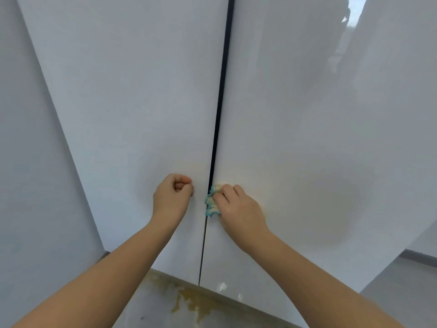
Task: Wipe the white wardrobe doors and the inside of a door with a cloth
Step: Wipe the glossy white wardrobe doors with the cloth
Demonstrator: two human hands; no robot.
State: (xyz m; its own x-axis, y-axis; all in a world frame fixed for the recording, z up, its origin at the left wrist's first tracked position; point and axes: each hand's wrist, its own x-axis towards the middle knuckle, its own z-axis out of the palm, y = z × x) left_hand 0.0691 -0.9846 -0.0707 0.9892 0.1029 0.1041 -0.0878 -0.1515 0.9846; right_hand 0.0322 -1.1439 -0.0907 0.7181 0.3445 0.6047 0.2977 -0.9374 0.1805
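Observation:
Two glossy white wardrobe doors fill the view, the left door (132, 110) and the right door (307, 129), split by a narrow dark gap (218, 110). My right hand (238, 208) presses a bunched blue and cream cloth (211, 201) against the inner edge of the right door, right at the gap. My left hand (171, 197) is curled into a loose fist with nothing in it, its knuckles close to the left door beside the gap. Most of the cloth is hidden under my right fingers.
A plain white wall (30, 185) stands at the left. Below the doors lies a pale floor (165, 308) with a yellowish stain (196, 304). At the right the wardrobe's end meets a grey floor strip (416, 271).

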